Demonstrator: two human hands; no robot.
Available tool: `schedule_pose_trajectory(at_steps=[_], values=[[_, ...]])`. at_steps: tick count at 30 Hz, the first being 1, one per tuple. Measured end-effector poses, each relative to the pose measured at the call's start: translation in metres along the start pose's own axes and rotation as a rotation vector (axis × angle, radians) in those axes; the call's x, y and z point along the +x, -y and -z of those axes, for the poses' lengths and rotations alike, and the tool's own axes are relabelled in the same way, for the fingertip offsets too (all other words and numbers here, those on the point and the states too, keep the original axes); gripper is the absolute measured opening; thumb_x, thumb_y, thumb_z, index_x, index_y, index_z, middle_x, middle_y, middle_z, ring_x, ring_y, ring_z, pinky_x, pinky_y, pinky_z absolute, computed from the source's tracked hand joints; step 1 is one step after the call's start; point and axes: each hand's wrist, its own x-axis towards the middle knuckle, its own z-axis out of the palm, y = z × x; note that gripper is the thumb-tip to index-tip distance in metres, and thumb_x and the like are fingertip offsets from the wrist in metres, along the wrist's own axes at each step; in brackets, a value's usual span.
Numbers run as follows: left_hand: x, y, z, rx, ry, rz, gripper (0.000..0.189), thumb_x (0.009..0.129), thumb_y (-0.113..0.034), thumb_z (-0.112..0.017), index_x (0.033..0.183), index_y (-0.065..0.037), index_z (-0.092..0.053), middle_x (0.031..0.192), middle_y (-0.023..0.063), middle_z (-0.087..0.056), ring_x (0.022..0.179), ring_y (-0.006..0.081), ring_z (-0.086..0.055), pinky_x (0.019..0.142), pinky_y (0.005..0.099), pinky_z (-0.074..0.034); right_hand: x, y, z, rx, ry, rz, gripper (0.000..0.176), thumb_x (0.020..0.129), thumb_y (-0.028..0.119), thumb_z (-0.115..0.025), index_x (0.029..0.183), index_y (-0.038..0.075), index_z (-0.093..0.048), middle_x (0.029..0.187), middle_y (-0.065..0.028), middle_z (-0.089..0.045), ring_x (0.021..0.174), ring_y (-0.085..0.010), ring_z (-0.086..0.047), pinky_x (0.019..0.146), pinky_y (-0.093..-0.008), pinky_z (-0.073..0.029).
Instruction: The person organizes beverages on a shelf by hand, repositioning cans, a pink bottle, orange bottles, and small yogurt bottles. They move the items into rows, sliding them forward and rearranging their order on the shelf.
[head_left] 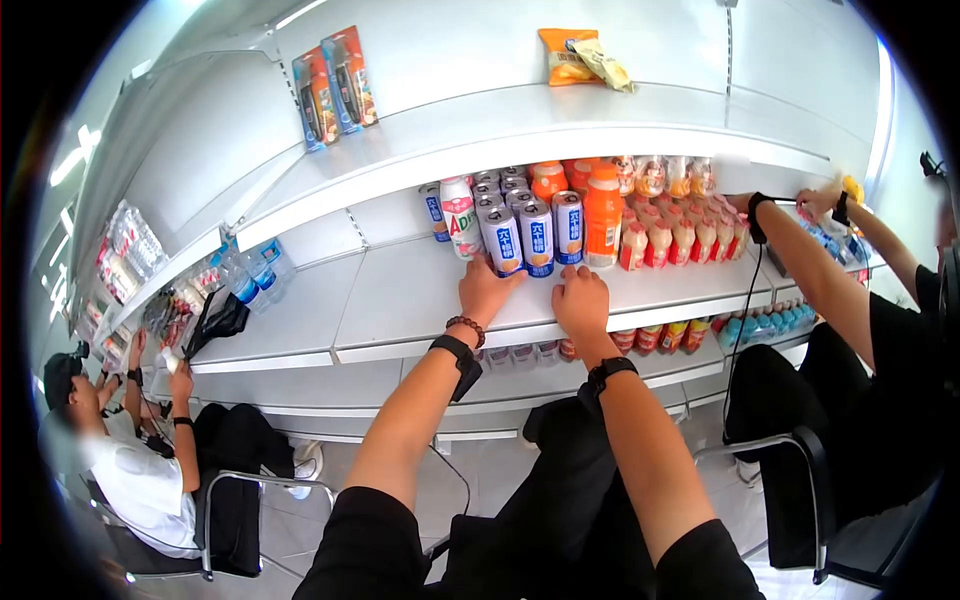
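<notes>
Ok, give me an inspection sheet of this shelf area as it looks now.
Surface: white shelf, stocked along the back.
Work items: blue-and-white cans, upright in rows.
Clutter: orange bottles, small bottles beside them, snack bags on the top shelf.
Hands: left hand flat, fingertips at the front cans; right hand beside it, fingers curled, grip unclear.
Cables: black cable hanging from a co-worker's wrist.
Surroundings: seated person at left, another person at right.
</notes>
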Motion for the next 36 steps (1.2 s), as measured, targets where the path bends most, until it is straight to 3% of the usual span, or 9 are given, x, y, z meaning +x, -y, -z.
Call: schedule_pose_trajectory(at_steps=[2, 3, 6, 10, 17, 20, 32, 36], values=[[0.0, 0.001, 0.003, -0.162, -0.021, 0.041, 0.066, 0.068, -0.049, -0.086, 0.11, -0.004, -0.061, 0.103, 0.0143, -0.068, 0.093, 0.0329, -0.068, 0.078, 0.0415, -0.054, -0.001, -0.002, -0.003, -0.002, 0.0, 0.003, 0.025, 0.081, 0.018, -0.063, 0.099, 0.001, -0.066, 0.092, -0.017, -0.065, 0.092, -0.0338, -0.064, 0.083, -0.046, -0.05], [0.0, 0.003, 0.003, -0.248, -0.05, -0.015, 0.055, 0.072, -0.042, -0.085, 0.105, -0.005, -0.063, 0.095, 0.0112, -0.072, 0.089, 0.0299, -0.07, 0.075, 0.0398, -0.055, 0.0, -0.002, -0.003, 0.011, 0.008, 0.004, 0.025, 0.081, 0.017, -0.063, 0.1, 0.001, -0.067, 0.093, -0.0172, -0.065, 0.091, -0.034, -0.064, 0.083, -0.0463, -0.05], [-0.004, 0.011, 0.012, -0.267, 0.022, -0.057, 0.047, 0.074, -0.038, -0.084, 0.101, -0.004, -0.064, 0.095, 0.0114, -0.074, 0.088, 0.0297, -0.071, 0.074, 0.0401, -0.055, 0.0, -0.004, -0.004, 0.017, -0.009, 0.006, 0.024, 0.081, 0.017, -0.062, 0.098, 0.001, -0.067, 0.092, -0.0173, -0.065, 0.09, -0.0335, -0.064, 0.083, -0.0458, -0.05], [-0.009, 0.016, 0.067, 0.077, 0.149, 0.052, 0.047, 0.075, -0.043, -0.082, 0.099, -0.006, -0.066, 0.094, 0.0122, -0.074, 0.087, 0.0313, -0.072, 0.075, 0.0414, -0.056, -0.001, -0.004, -0.003, 0.008, -0.008, 0.019, 0.023, 0.081, 0.016, -0.062, 0.096, 0.0, -0.067, 0.092, -0.0171, -0.065, 0.088, -0.0332, -0.064, 0.082, -0.0452, -0.05], [0.048, 0.109, 0.122, 0.142, 0.155, 0.217, 0.043, 0.072, -0.037, -0.083, 0.101, -0.005, -0.075, 0.098, 0.0178, -0.074, 0.093, 0.0322, -0.072, 0.081, 0.041, -0.057, -0.008, -0.001, 0.0, -0.007, -0.061, 0.053, 0.022, 0.081, 0.015, -0.062, 0.097, 0.0, -0.067, 0.09, -0.0153, -0.062, 0.088, -0.0322, -0.061, 0.078, -0.0447, -0.048], [0.092, 0.163, 0.105, 0.093, 0.125, 0.181, 0.043, 0.07, -0.035, -0.085, 0.1, -0.005, -0.076, 0.097, 0.0186, -0.074, 0.094, 0.0324, -0.072, 0.082, 0.0411, -0.057, -0.008, -0.001, 0.001, -0.014, -0.071, 0.052, 0.022, 0.081, 0.015, -0.061, 0.097, 0.001, -0.067, 0.089, -0.0147, -0.062, 0.087, -0.0321, -0.06, 0.078, -0.0446, -0.047], [0.152, 0.161, 0.062, 0.161, 0.028, 0.326, 0.052, 0.071, -0.04, -0.086, 0.107, -0.005, -0.072, 0.105, 0.0174, -0.073, 0.102, 0.0321, -0.07, 0.087, 0.0422, -0.056, -0.005, 0.009, 0.004, -0.05, -0.046, 0.042, 0.02, 0.079, 0.013, -0.06, 0.095, 0.003, -0.068, 0.088, -0.0115, -0.065, 0.085, -0.03, -0.061, 0.078, -0.0435, -0.046], [0.158, 0.168, 0.064, 0.176, 0.091, 0.382, 0.047, 0.075, -0.04, -0.083, 0.107, -0.008, -0.073, 0.106, 0.0151, -0.074, 0.102, 0.0328, -0.07, 0.089, 0.0418, -0.056, -0.006, 0.01, 0.002, -0.051, -0.038, 0.037, 0.02, 0.08, 0.013, -0.059, 0.095, 0.004, -0.068, 0.086, -0.0112, -0.065, 0.085, -0.0297, -0.062, 0.078, -0.0431, -0.046]])
